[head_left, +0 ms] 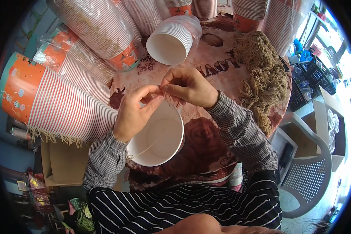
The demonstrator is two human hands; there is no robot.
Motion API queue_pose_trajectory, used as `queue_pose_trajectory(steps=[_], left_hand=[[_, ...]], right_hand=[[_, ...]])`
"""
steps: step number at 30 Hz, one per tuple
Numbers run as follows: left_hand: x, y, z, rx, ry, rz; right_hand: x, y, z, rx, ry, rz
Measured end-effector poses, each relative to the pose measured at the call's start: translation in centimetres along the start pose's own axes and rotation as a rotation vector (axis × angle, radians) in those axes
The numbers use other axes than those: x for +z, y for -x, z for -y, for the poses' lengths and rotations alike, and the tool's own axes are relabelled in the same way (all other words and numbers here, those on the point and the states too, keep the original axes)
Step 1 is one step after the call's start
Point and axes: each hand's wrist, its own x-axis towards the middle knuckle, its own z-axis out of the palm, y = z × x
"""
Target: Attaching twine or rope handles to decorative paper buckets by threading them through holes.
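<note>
From my remote view, the left hand (132, 113) and right hand (188, 89) meet fingertip to fingertip, both pinched on a thin cord (146, 148) above a white-lined paper bucket (160, 150). The cord slants across the bucket's open mouth to a knot at the rim on my left; I read the close pinch as a way to control so fine a strand. The bucket stands at the near side of the bench (206, 113), its mouth turned up toward me, probably so both hands can reach the rim. To the right lies a loose heap of beige twine (261, 78), which I judge is put there for easy reach. On the left, a nested stack of orange buckets (66, 99) lies on its side with twine ends hanging below; nesting likely saves room. Exactly how the fingertips overlap, I cannot tell
</note>
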Motion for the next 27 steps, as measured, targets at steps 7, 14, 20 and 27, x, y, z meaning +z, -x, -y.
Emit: queue_pose_trajectory(steps=[7, 14, 20, 27], left_hand=[[0.4, -1.3, 2.0, -0.387, 0.673, 0.175], [0.7, -1.9, 2.3, -0.404, 0.801, 0.058], [0.3, -5.5, 2.6, -0.336, 0.753, -0.122], [0.9, -10.7, 5.4, -0.351, 0.407, -0.002]], right_hand=[[0.8, -0.6, -1.3, -0.021, 0.051, -0.086], [1.2, -1.3, -0.8, 0.024, -0.115, -0.188], [-1.3, -2.4, -0.4, 0.004, -0.419, -0.271], [-2.8, -4.0, 0.3, 0.055, -0.351, -0.42]])
